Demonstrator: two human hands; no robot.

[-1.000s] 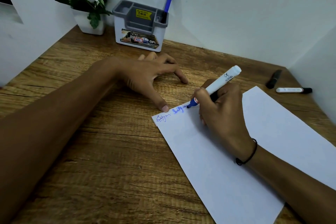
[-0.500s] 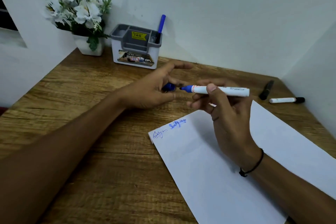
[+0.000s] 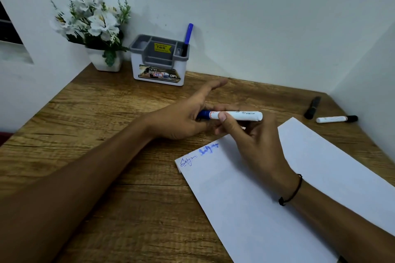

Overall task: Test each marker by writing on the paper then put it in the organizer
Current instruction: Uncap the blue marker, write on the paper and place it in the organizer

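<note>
My right hand (image 3: 252,141) grips a white marker (image 3: 241,115) held level above the desk, its blue cap (image 3: 204,114) on the left end. My left hand (image 3: 183,117) pinches that blue cap, with the upper fingers stretched out toward the wall. Below lies the white paper (image 3: 277,194) with two blue scribbles (image 3: 198,155) at its top left corner. The grey and white organizer (image 3: 159,61) stands against the wall with one blue pen (image 3: 187,38) upright in its right slot.
A white pot of white flowers (image 3: 94,28) stands left of the organizer. At the far right of the wooden desk (image 3: 96,134) lie a black marker (image 3: 312,107) and a white marker with a black cap (image 3: 336,118). White walls close in the back and right.
My right hand stopped writing and lifted the marker off the paper, turning it level. My left hand left the paper's corner, brought the blue cap to the tip, and the cap now sits on it.
</note>
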